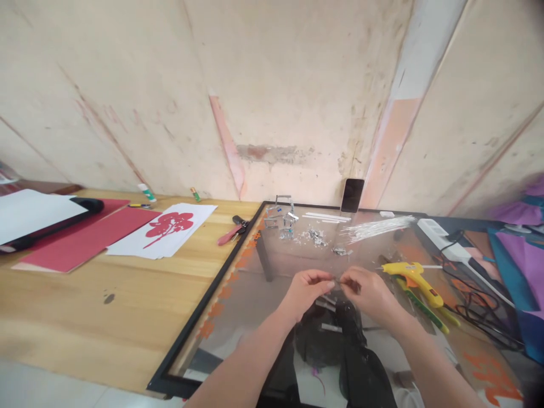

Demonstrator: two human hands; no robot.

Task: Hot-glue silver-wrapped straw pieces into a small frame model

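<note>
My left hand (306, 290) and my right hand (369, 292) meet over a black-framed glass sheet (238, 294) lying on the wooden table. Both hands are closed in a pinch, fingertips nearly touching, on a small thin silvery piece (337, 280) held between them; what it is I cannot make out. A few short silvery strips (328, 303) lie on the glass just under the hands. Farther back on the glass stand a small clear wire-like frame (284, 214) and a heap of silvery scraps (317, 235).
A yellow glue gun (414, 277), a green tool and black cables lie right of my hands, with a white power strip (442, 238) behind. A bundle of clear rods (378, 226), a phone (352, 195) against the wall, red paper cutting (169, 224), red sheets and pink-handled scissors (232, 231) lie left.
</note>
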